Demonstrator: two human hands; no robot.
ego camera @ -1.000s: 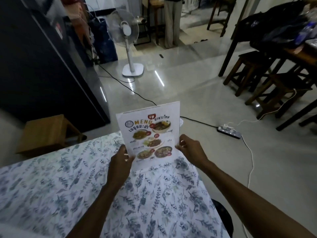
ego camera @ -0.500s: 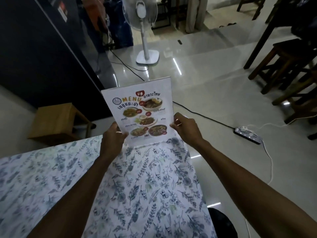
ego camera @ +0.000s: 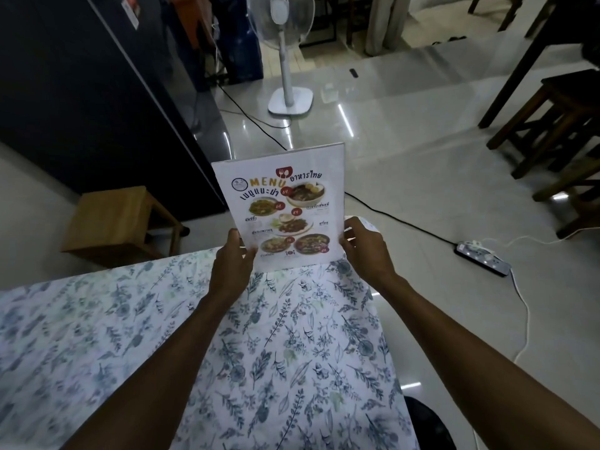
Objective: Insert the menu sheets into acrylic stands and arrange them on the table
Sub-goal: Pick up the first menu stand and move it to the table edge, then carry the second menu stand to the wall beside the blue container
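A white menu sheet with food pictures sits inside a clear acrylic stand [ego camera: 282, 206], held upright at the far corner of the table with the leaf-patterned cloth [ego camera: 292, 352]. My left hand [ego camera: 230, 264] grips the stand's lower left edge. My right hand [ego camera: 367, 248] grips its lower right edge. The stand's base is hidden behind my hands and the table's far edge, so I cannot tell whether it rests on the cloth.
Beyond the table lie a low wooden stool [ego camera: 123, 222], a dark cabinet [ego camera: 97, 92], a white pedestal fan [ego camera: 289, 60], and a power strip [ego camera: 483, 261] with cables across the shiny floor. Dark wooden stools [ego camera: 558, 125] stand at the right.
The stand, held in both hands, has risen a little and sits higher in view. The view has tipped forward and shifted, so the fan and cabinet appear closer.
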